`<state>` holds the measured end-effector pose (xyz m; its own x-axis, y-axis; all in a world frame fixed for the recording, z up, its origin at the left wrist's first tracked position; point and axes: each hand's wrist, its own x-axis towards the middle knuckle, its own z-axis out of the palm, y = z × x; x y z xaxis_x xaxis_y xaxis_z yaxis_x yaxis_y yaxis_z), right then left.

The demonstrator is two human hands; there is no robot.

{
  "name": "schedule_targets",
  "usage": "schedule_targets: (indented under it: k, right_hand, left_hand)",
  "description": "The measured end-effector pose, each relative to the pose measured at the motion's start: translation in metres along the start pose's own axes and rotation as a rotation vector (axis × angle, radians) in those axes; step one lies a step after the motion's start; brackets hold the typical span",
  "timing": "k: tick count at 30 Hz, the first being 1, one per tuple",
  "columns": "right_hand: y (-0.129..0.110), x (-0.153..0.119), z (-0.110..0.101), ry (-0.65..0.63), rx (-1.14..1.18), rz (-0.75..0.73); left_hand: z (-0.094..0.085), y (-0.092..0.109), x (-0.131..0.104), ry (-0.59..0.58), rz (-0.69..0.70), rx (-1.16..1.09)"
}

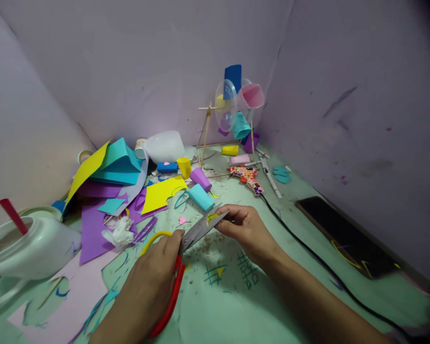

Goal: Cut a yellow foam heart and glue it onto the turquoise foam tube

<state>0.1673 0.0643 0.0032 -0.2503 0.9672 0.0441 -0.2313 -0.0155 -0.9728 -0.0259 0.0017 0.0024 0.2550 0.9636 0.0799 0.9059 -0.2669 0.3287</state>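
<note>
My left hand [156,274] is closed around the handles of a pair of scissors [193,232], one handle red and the other yellow. The blades are parted and point up and to the right. Between them is a small yellow paper piece [212,218], pinched at its right side by the fingers of my right hand [249,228]. A light blue paper cup shape [201,197] lies just beyond the blade tips. Close by are a purple paper cup shape [200,179] and a small pink paper heart [182,220].
A stick-framed wheel with paper cups [251,97] stands at the back. Coloured paper sheets [120,165] and a white jug [36,243] are on the left. A patterned glue gun [249,179] trails a black cable [301,239] rightward, near a dark phone [344,239].
</note>
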Motion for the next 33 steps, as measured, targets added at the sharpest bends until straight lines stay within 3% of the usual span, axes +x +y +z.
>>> schedule_targets:
  k: [9,23,33]
  right_hand:
    - [-0.004,-0.0004,0.0003,-0.016,-0.058,-0.001]
    - [-0.006,-0.0006,-0.0015,-0.039,-0.103,-0.04]
    - [-0.0054,-0.0008,-0.0023,-0.046,-0.084,-0.023]
  left_hand:
    - [0.0035,-0.0019,-0.0009,0.048,-0.014,-0.05]
    - [0.0012,-0.0014,-0.0014,-0.005,0.01,0.012]
    - [0.0035,-0.0038,-0.002,0.065,0.03,-0.014]
